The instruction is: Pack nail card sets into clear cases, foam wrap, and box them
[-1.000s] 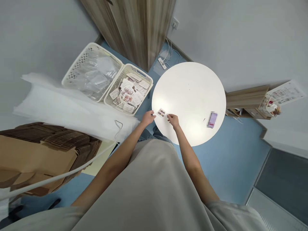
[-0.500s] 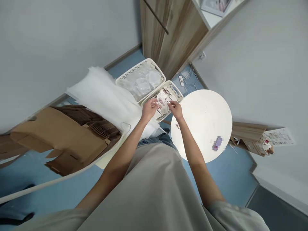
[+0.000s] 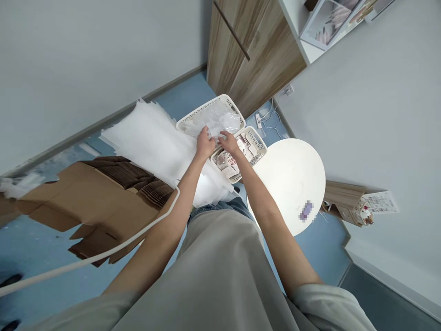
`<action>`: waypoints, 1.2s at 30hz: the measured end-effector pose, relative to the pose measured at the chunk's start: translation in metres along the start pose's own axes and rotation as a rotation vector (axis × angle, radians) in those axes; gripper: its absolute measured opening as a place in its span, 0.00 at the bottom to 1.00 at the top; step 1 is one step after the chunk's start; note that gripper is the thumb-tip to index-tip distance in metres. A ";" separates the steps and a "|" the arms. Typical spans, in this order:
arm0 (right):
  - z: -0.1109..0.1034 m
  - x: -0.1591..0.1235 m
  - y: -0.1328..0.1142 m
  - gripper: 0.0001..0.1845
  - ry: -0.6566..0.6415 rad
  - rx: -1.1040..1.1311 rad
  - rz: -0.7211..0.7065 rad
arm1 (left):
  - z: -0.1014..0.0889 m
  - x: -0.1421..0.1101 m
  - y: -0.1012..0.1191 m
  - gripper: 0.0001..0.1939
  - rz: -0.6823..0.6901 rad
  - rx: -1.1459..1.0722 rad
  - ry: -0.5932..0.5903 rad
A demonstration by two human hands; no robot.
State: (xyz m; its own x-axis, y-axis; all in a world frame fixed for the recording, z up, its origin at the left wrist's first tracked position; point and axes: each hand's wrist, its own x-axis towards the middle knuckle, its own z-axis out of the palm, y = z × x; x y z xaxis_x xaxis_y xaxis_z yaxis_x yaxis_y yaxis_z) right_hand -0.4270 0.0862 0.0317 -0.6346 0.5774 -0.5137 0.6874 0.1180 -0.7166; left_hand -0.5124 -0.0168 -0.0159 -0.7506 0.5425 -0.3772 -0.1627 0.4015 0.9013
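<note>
My left hand (image 3: 206,145) and my right hand (image 3: 229,143) are close together over the near edge of a white basket (image 3: 191,112) filled with clear plastic bags (image 3: 230,121). The fingers of both hands are curled on clear plastic film between them; its outline blends with the bags behind. Against that basket stands a second white basket (image 3: 261,138), holding printed cards and small packets (image 3: 230,164). My right forearm passes over part of this second basket.
White foam sheets (image 3: 148,133) are stacked on the left, beside flattened brown cardboard (image 3: 99,197). To the right is a round white table (image 3: 292,174) with a blurred purple item. A wooden cabinet (image 3: 248,59) stands behind the baskets, near a power strip (image 3: 258,121). A white curved tube (image 3: 103,255) crosses the lower left.
Both hands have moved from above the card basket to the basket of clear bags, and come closer together. The camera view has shifted slightly.
</note>
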 end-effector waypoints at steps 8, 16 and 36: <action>0.000 -0.037 0.001 0.20 0.145 0.064 0.029 | -0.003 -0.045 0.017 0.36 0.052 0.035 -0.028; -0.012 -0.135 0.050 0.19 0.457 0.236 0.087 | 0.025 -0.143 0.041 0.34 0.153 0.120 -0.127; -0.117 -0.340 0.202 0.29 0.733 0.887 0.291 | 0.178 -0.259 0.051 0.27 -0.045 -0.182 -0.662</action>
State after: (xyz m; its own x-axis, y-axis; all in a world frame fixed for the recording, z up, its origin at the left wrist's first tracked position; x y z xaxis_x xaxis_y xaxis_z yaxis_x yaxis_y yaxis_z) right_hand -0.0305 0.0084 0.1172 0.0567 0.8489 -0.5255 0.1040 -0.5285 -0.8425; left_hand -0.2125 -0.0054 0.0895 -0.2008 0.8878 -0.4142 -0.3329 0.3358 0.8811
